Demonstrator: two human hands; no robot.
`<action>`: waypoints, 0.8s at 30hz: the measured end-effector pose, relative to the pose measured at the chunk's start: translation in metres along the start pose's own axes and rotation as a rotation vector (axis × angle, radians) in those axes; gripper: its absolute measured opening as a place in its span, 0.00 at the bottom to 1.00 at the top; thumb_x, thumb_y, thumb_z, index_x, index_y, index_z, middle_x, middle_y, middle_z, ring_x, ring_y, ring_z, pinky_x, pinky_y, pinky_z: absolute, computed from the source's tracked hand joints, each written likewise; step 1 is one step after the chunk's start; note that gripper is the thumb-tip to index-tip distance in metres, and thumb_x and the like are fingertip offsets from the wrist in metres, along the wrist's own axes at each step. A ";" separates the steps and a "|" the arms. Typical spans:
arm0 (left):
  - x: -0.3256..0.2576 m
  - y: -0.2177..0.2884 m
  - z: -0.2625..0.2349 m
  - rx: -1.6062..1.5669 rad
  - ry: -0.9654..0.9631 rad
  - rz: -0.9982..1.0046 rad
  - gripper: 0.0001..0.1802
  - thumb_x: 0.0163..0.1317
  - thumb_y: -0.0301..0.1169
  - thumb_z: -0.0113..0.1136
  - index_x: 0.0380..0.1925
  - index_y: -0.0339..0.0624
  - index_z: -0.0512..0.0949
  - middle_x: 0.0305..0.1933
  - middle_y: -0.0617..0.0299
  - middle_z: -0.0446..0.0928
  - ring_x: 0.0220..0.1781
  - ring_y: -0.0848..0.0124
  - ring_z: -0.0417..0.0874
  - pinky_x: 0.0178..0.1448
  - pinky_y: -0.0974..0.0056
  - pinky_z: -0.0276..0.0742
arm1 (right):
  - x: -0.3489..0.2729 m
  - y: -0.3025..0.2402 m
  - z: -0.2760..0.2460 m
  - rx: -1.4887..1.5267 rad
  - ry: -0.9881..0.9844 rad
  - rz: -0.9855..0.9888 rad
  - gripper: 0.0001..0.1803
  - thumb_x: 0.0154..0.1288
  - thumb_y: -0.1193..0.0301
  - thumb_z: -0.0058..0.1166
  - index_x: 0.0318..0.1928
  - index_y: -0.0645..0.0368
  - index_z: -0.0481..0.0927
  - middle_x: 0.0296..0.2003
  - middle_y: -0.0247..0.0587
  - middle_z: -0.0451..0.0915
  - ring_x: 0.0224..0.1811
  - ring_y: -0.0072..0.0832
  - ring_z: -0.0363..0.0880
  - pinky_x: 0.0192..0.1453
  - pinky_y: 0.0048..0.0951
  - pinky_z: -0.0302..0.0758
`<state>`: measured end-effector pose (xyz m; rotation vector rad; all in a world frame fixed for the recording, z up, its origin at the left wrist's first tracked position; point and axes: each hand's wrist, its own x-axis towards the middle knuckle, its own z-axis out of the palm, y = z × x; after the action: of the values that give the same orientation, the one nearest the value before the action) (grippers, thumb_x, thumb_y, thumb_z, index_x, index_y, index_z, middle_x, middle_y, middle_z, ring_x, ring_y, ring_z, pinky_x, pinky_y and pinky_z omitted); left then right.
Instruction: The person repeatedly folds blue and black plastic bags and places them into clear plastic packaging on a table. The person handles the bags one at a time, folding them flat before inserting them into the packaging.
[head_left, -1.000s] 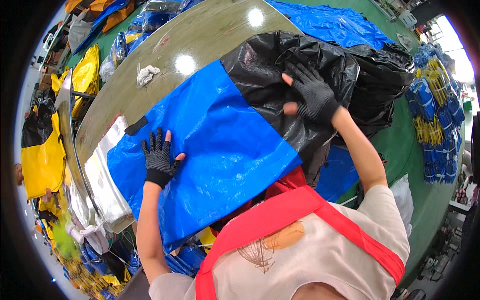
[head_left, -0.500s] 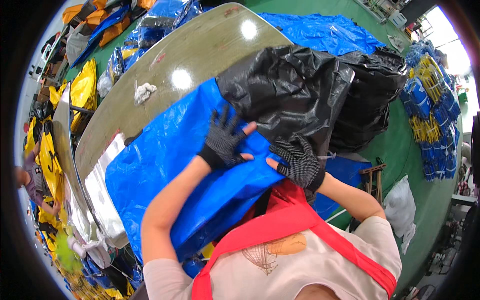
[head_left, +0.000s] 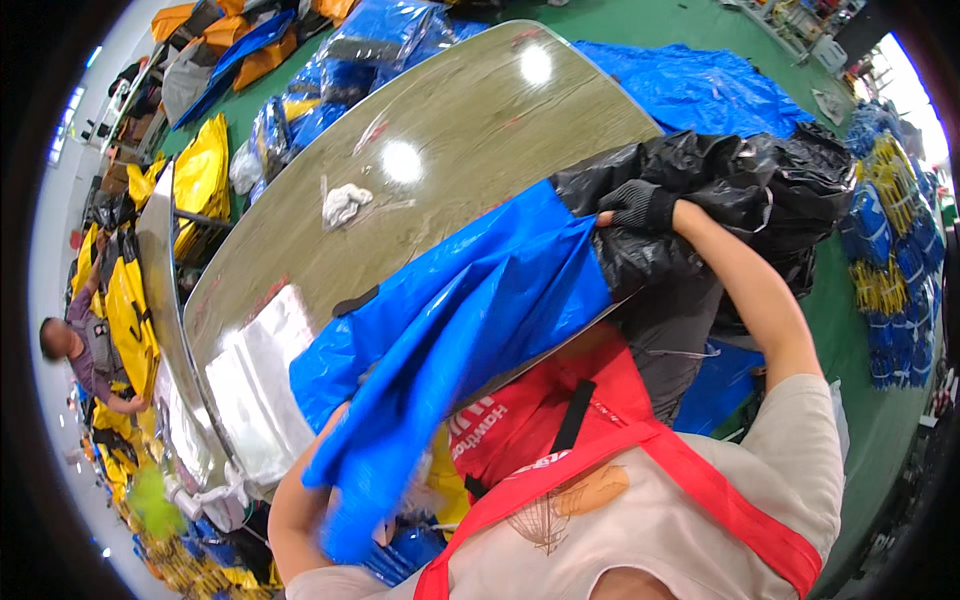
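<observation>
A large glossy plastic sheet, blue on the left (head_left: 455, 290) and black on the right (head_left: 650, 255), lies across the near side of the table and hangs over its edge. At the seam between the two colours, my right hand (head_left: 640, 207), in a dark knitted glove with a bare thumb tip, is closed on the gathered material. The blue part is pulled up into long folds, with a loose flap hanging down at the lower left. My left forearm (head_left: 295, 490) reaches behind that flap, which hides my left hand and its fingers.
The shiny table (head_left: 470, 140) holds a crumpled white cloth (head_left: 345, 205) and a white sheet (head_left: 260, 375). Blue tarps (head_left: 700, 90) lie beyond it, and bundled blue and yellow goods (head_left: 885, 250) stand at right. A person (head_left: 90, 350) handles yellow sheets at far left.
My left hand has gone from flat on the blue sheet to behind it at the lower left, lifting it into folds. My right hand has moved up and closed on the sheet.
</observation>
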<state>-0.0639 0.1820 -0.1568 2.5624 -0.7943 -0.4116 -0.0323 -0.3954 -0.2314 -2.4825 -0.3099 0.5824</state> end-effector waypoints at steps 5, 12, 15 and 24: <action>-0.046 -0.028 -0.006 -0.590 0.252 -0.262 0.49 0.55 0.64 0.53 0.69 0.50 0.51 0.72 0.43 0.52 0.70 0.42 0.57 0.72 0.43 0.51 | 0.011 -0.002 0.002 -0.049 -0.013 0.062 0.22 0.60 0.50 0.54 0.31 0.59 0.81 0.33 0.52 0.80 0.38 0.49 0.78 0.43 0.42 0.73; -0.080 0.043 0.030 -1.272 0.730 0.290 0.56 0.54 0.65 0.55 0.72 0.46 0.43 0.72 0.42 0.51 0.69 0.44 0.59 0.72 0.46 0.53 | 0.010 -0.003 0.003 -0.131 -0.059 0.118 0.25 0.61 0.46 0.52 0.35 0.57 0.83 0.36 0.51 0.81 0.39 0.48 0.79 0.44 0.42 0.74; -0.095 0.028 0.078 -1.178 1.088 0.182 0.60 0.53 0.63 0.59 0.72 0.43 0.36 0.68 0.42 0.58 0.67 0.52 0.64 0.72 0.49 0.55 | 0.011 0.000 0.004 -0.116 -0.031 0.089 0.25 0.61 0.45 0.52 0.36 0.56 0.84 0.34 0.51 0.82 0.39 0.48 0.80 0.45 0.41 0.74; -0.074 -0.098 0.109 -0.172 0.548 -1.078 0.30 0.56 0.52 0.62 0.40 0.32 0.75 0.30 0.44 0.79 0.34 0.53 0.81 0.43 0.52 0.75 | 0.010 -0.036 0.001 -0.244 -0.150 0.167 0.28 0.60 0.43 0.51 0.33 0.57 0.84 0.33 0.50 0.82 0.38 0.47 0.80 0.46 0.40 0.74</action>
<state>-0.1200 0.2658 -0.2870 2.5131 0.8155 -0.0394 -0.0268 -0.3624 -0.2154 -2.7227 -0.2451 0.8475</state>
